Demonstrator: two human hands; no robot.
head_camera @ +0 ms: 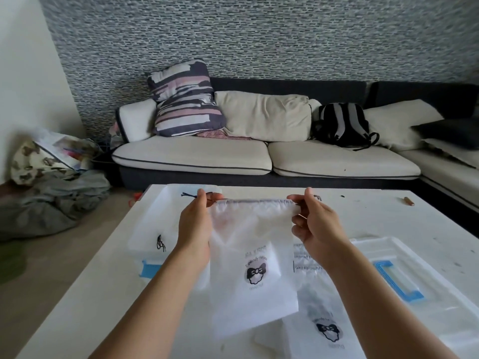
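While both forearms reach up from the lower frame, a white pouch [252, 257] hangs mid-frame above the table [363, 218].
The left hand [195, 224] pinches its left drawstring [190, 195]; the right hand [315, 224] pinches the gathered top's right corner, fingers curled.

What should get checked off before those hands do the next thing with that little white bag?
1. Left hand pinches the drawstring bag at its left top corner: ok.
2. Right hand pinches the right top corner: ok.
3. Top edge stretched level between the hands: ok.
4. Anything inside the bag: cannot tell, the fabric is only hazy.
5. Storage box on the table stands open, its lid lying off to the right: ok.
6. Second bag free of the held one: cannot tell, they overlap in view.
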